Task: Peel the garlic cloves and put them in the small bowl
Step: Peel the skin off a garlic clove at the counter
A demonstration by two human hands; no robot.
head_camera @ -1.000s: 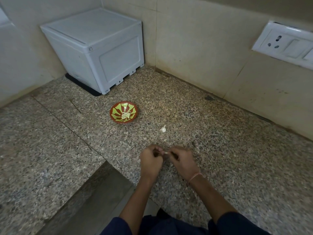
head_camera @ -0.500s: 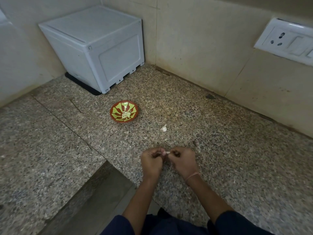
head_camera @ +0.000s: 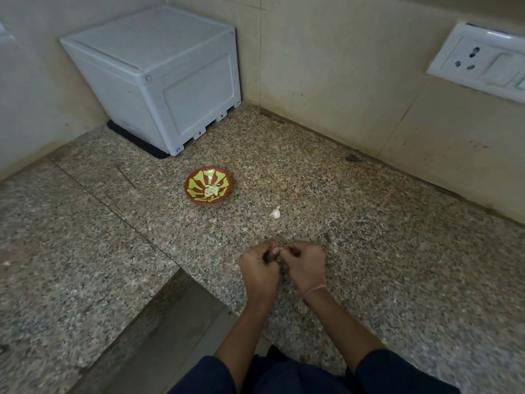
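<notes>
A small red bowl with a green leaf pattern sits on the speckled granite counter, holding a few pale peeled cloves. A single white garlic clove lies loose on the stone to the bowl's right. Nearer to me, my left hand and my right hand are pressed together over the counter, fingertips pinching a small garlic clove between them; the clove itself is almost fully hidden by the fingers.
A white plastic box on a dark mat stands in the back left corner. Tiled walls close off the back, with a white socket plate at the right. A dark recess cuts into the counter's near edge.
My hands have closed in tighter on each other, and the white tip of the clove seen between the fingers earlier is now covered. The view shifted slightly.
</notes>
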